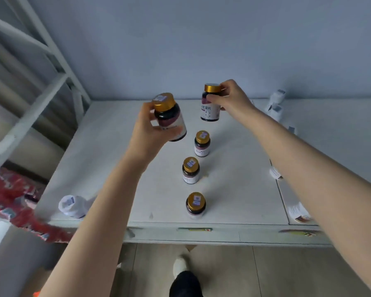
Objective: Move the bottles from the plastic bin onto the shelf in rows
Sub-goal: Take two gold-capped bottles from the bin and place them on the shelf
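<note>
Two dark bottles with gold caps are being held above the white shelf (107,168). The left bottle (170,117) is being gripped around its body by the left hand (149,133), fingers curled about it, and is tilted with the cap leaning away to the left. The right bottle (210,102) is being held upright by the right hand (234,99), fingers clasped at the cap and upper body; whether its base is touching the shelf cannot be told.

Three more gold-capped bottles are standing on the shelf in a line running toward the front edge: the far one (202,143) just below the right bottle, the middle one (191,170), and the near one (196,205).

A white bottle (72,205) is lying on its side near the front left corner. Further white bottles (275,103) are seen at the right, partly blurred. A red wrapper (13,200) is seen left of the shelf. A foot (180,267) is visible on the floor below.
</note>
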